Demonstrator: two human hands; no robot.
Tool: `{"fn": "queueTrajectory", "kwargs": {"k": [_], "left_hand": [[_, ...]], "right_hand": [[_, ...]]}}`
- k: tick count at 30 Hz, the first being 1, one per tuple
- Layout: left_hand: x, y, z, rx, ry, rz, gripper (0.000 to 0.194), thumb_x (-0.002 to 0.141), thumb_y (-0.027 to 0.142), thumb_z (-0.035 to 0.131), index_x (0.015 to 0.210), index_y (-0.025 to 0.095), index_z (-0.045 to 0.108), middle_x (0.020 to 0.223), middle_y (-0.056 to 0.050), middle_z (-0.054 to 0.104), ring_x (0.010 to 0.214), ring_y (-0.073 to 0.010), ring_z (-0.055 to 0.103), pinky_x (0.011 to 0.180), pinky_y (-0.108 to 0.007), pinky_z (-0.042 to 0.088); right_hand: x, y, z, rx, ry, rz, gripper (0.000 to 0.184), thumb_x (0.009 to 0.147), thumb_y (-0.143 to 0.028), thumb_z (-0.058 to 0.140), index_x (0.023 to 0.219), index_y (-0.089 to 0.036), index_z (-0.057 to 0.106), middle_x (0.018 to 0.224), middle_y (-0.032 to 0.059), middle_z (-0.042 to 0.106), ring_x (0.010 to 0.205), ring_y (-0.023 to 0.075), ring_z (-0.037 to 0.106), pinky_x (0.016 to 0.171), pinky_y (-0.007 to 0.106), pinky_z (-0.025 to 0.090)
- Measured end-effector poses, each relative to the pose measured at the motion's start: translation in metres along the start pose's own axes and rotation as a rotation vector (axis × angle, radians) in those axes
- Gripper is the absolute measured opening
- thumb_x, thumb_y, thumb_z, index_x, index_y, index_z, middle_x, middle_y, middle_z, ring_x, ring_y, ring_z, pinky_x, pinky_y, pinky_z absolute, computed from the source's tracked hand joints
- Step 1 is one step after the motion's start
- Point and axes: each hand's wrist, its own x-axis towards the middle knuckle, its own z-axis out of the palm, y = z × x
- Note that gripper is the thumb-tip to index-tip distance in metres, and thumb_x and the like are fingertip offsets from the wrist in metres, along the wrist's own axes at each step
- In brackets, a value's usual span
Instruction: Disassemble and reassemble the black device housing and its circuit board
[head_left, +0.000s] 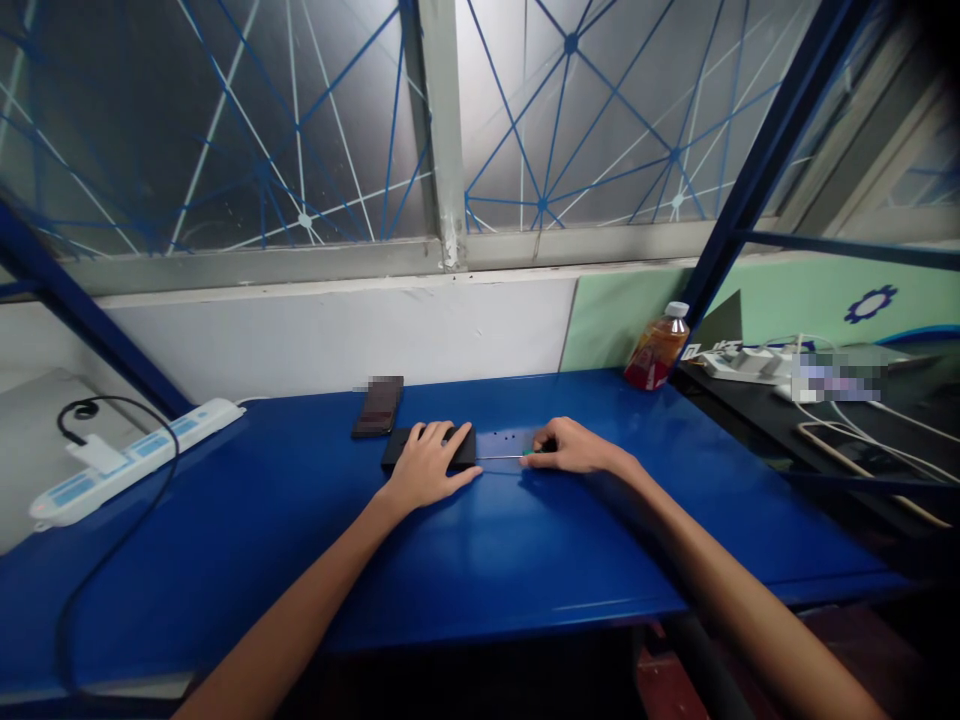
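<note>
A flat black box (393, 450) lies on the blue table. My left hand (429, 462) is over it, fingers spread across its top and the thumb at its front right corner, holding it against the table. My right hand (574, 446) is closed around a screwdriver (501, 458), and a bit of green handle shows at the fingers. The thin metal shaft points left, its tip at the box's right side; whether it sits in a screw cannot be made out. Several tiny dark pieces, which look like screws (496, 435), lie just behind the shaft.
A dark phone (379, 406) lies behind the box. On the left is a white power strip (142, 465) with a black cable (124, 540). A drink bottle (658, 348) stands at the back right. Beyond the blue frame, a dark surface (862, 440) carries cables.
</note>
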Motion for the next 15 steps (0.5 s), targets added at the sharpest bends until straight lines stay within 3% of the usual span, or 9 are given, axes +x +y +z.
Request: {"fn": "queueTrajectory", "kwargs": {"k": [8,15], "left_hand": [[-0.0012,-0.0001,-0.0003,0.035,-0.003,0.005,0.069,0.091,0.066,0.036,0.141,0.019,0.044,0.126,-0.016,0.056,0.117,-0.0325,0.049,0.101,-0.048,0.033],[-0.0009,-0.0018,0.0029,0.009,0.016,0.001,0.068,0.091,0.066,0.036,0.141,0.021,0.044,0.126,-0.015,0.057,0.117,-0.0323,0.049,0.101,-0.048,0.032]], "right_hand": [[0.0035,0.0026,0.0071,0.086,0.027,0.028,0.044,0.068,-0.058,0.071,0.072,-0.018,0.055,0.062,-0.0035,0.052,0.057,0.0108,0.041,0.053,0.023,0.029],[0.0019,-0.0019,0.0025,0.091,0.019,0.004,0.048,0.089,-0.056,0.045,0.068,-0.016,0.059,0.061,-0.0003,0.053,0.055,0.0114,0.043,0.053,0.024,0.029]]}}
